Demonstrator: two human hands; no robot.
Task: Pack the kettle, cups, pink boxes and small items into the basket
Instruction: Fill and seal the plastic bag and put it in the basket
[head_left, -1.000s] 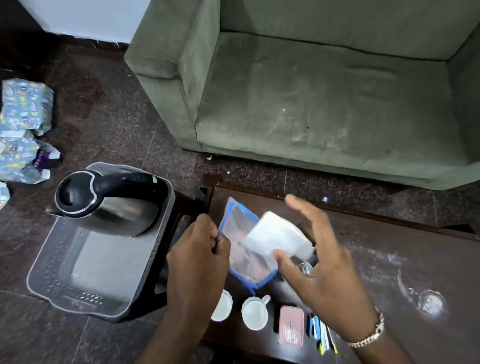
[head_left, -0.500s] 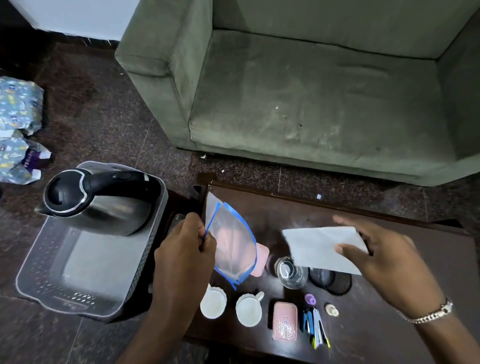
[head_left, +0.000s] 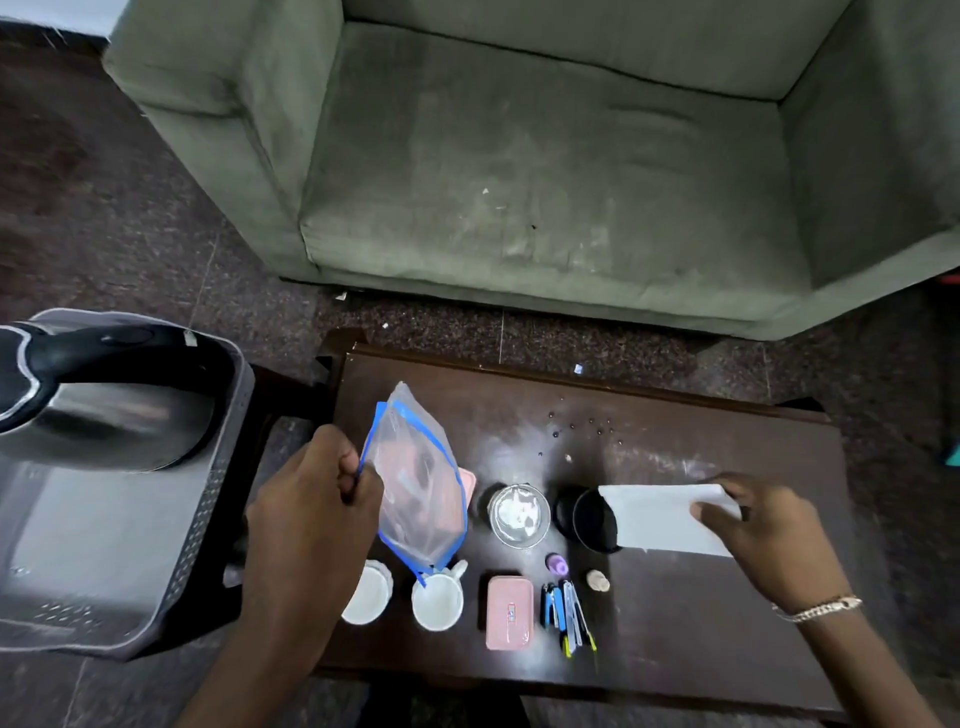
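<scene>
Two hands worked apart above a dark table (head_left: 701, 623). Far left of both, the kettle (head_left: 98, 405) stood inside the grey basket (head_left: 218, 519). The left hand (head_left: 311, 514) pinched the blue-edged rim of a clear bag (head_left: 415, 499). Below it sat two white cups (head_left: 437, 603), with a pink box (head_left: 509, 613) and pens (head_left: 569, 613) between the hands. The right hand (head_left: 769, 540) gripped a white folded sheet (head_left: 660, 517) over a dark lid (head_left: 589, 519).
</scene>
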